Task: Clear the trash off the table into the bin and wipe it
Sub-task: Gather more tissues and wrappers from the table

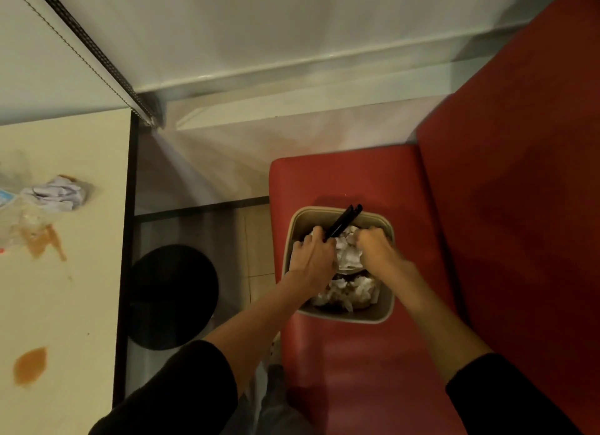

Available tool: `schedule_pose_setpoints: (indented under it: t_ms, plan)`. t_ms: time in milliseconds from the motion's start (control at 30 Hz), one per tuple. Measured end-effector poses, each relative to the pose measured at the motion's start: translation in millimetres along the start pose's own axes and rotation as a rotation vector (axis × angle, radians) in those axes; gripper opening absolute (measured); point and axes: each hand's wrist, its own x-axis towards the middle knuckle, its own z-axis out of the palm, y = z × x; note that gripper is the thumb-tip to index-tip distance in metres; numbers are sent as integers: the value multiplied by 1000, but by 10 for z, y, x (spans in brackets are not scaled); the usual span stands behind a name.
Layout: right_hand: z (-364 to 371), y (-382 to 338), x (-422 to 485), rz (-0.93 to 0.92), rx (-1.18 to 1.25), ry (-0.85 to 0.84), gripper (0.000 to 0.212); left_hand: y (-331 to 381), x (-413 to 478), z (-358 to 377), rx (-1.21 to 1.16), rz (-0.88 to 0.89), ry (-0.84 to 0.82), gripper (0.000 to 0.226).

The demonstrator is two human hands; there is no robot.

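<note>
1. The left hand's (313,256) fingers are curled round a pair of slim, matt black chopsticks (344,222), which jut toward 1 o'clock over the far rim of the bin.
2. The right hand (376,246) is knuckles-up with fingers bent down onto crumpled paper (349,254). Motion blur hides whether they grip it or only push it.
3. Both hands are inside the mouth of the bin (344,319), a smooth beige tub, square with rounded corners. It is packed with rumpled white paper; a curved edge between the wads may be a bowl's rim.
4. Bare forearms run back toward 6 o'clock into black sleeves (181,392).
5. The bin stands on the seat of a bench (357,353) in smooth red padded vinyl, at about 5 o'clock from frame centre. Its backrest fills the 3 o'clock side.
6. At 9 o'clock lies the table (65,304), a cream top with a black edge, well apart from the bin.
7. On the table are a wrinkled white tissue wad (56,194), a clear crinkled plastic wrapper (19,213) beside it, and orange sauce stains (31,366).
8. Between table and bench, a flat black disc (172,296) sits low over pale floor tiles.
9. A plain pale wall (259,28) spans 12 o'clock.
</note>
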Motion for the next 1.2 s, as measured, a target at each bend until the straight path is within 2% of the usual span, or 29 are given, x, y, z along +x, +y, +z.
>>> schedule_pose_setpoints:
  t_ms: [67,167,267,367,567,667,800,1033,1200]
  plan:
    - [-186,-41,-67,-25,-57,50,39,-45,-21,-143,-30,39,-30,32]
    - [-505,-207,-194,-95,-50,91,39,-181,-58,-417,-229,101,-96,34]
    - [-782,-480,-233,-187,29,148,30,-366,-137,-713,-352,139,-2,33]
    - [-967,-920,-183,-329,67,214,30,-727,-337,-1055,-383,62,132,25]
    - [-1004,-1958,-144,-581,22,252,30,-1608,-989,-1503,-497,-203,339,27]
    - [-852,-2537,-239,-667,-37,232,31,-2041,-1505,-1545,-487,-349,414,36]
    - [-477,-3319,-434,-800,-111,121,30,-2550,-2331,-1414,-495,-520,448,43]
    - [315,-4384,-1045,-1003,-259,-33,30,-3145,-3650,-999,-563,-778,510,39]
    - [863,-4814,-1465,-1101,-309,-124,31,-3402,-4305,-665,-585,-895,539,34]
